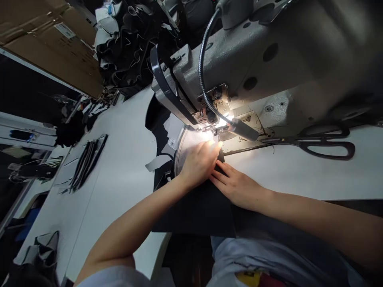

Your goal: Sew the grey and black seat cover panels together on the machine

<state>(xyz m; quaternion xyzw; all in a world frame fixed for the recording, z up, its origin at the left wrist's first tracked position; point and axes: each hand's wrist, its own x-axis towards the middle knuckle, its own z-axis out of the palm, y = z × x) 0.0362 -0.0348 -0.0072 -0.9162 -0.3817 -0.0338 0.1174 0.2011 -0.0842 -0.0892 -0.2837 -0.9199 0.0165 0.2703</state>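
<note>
My left hand presses from above on a light mesh piece with a curved, zipper-like edge. Its fingertips are close to the lit needle area of a sewing machine, and its fingers lie along the piece. Beneath the mesh spreads black fabric, reaching down to the table's front edge. On the right margin of that fabric rests my right hand, fingers stretched out and slightly apart. The two hands nearly meet at the fingertips. A white label shows beside the mesh. The exact stitching point is hidden by glare.
Black-handled scissors lie right of the needle, their blades toward the machine's lamp. Dark strips are stacked on the white table at left. Behind stand a heap of black pieces and cardboard boxes.
</note>
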